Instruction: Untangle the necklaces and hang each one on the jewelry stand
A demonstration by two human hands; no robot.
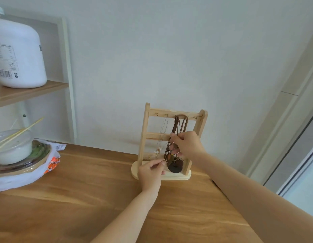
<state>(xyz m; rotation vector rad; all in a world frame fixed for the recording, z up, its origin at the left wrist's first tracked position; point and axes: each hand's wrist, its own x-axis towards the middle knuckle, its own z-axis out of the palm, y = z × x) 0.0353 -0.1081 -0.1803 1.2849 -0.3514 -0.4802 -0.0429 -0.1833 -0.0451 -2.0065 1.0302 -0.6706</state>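
A wooden jewelry stand [146, 130] with rungs and small top hooks stands on the wooden table [92, 193] near the wall. Brown cord necklaces [182, 125] hang from its top bar and end in beads and a dark round pendant [175, 168] near the base. A thin pale chain necklace [163, 132] hangs from a hook to their left. My right hand [188, 143] grips the brown cords at mid height. My left hand [151, 171] pinches a thin strand beside the pendants, low in front of the stand.
At the left, a glass bowl [13, 146] with chopsticks sits on a plate over a white bag. A shelf [29, 92] above it carries a white appliance [17, 53]. The wall runs behind the stand, and a door frame [292, 120] rises at the right.
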